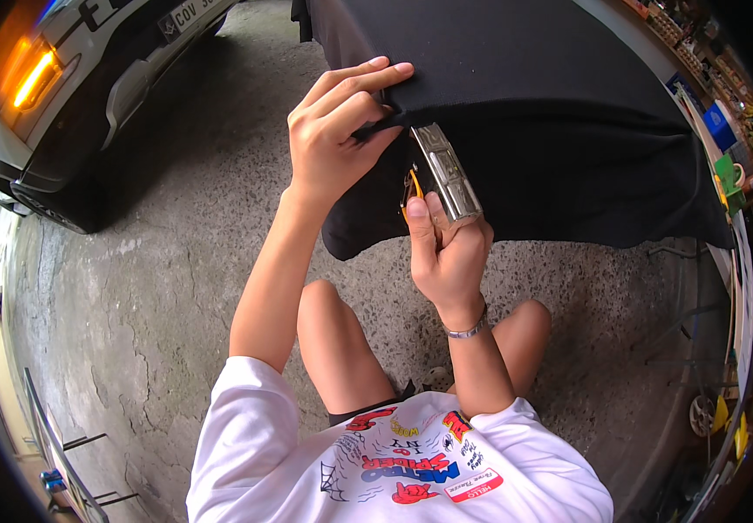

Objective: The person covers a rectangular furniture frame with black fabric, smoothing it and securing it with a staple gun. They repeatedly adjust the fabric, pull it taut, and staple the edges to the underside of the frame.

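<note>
A large panel wrapped in black fabric (533, 113) stands in front of me on the concrete floor. My left hand (337, 131) pinches and pulls a fold of the fabric at its lower left corner, fingers stretched over the edge. My right hand (448, 257) grips a silver metal staple gun (446, 173) with an orange part on its side, its nose pressed against the fabric right beside my left fingers. A metal bracelet (468, 331) circles my right wrist. My bare knees show below the hands.
A white car (88, 78) with a lit amber lamp is parked at the upper left. Cracked concrete floor (158, 288) lies all around. Shelves with boxes and clutter (725, 122) line the right edge; a metal frame (62, 453) sits at the lower left.
</note>
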The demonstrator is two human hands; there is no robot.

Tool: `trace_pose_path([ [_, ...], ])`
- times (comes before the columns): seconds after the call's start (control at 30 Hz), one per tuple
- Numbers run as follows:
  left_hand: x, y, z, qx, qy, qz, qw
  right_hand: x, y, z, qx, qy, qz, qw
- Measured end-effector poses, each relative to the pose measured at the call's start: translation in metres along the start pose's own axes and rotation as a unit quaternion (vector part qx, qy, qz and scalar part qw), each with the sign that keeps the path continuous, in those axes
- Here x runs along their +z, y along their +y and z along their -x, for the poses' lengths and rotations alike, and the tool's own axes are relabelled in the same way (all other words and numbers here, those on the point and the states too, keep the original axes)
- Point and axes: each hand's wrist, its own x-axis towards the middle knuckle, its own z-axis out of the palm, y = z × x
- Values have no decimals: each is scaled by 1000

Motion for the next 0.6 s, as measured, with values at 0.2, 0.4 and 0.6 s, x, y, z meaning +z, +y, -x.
trace_pose_path([
  [0.2,-1,0,0,0,-1,-5,1000,-1,-3,-3,-8,0,-1,1000],
  [0.4,-1,1,-1,0,1,-4,1000,2,0,-2,5,-8,-17,1000],
  [0.6,0,0,-1,0,1,6,1000,16,6,-5,-4,40,-40,998],
])
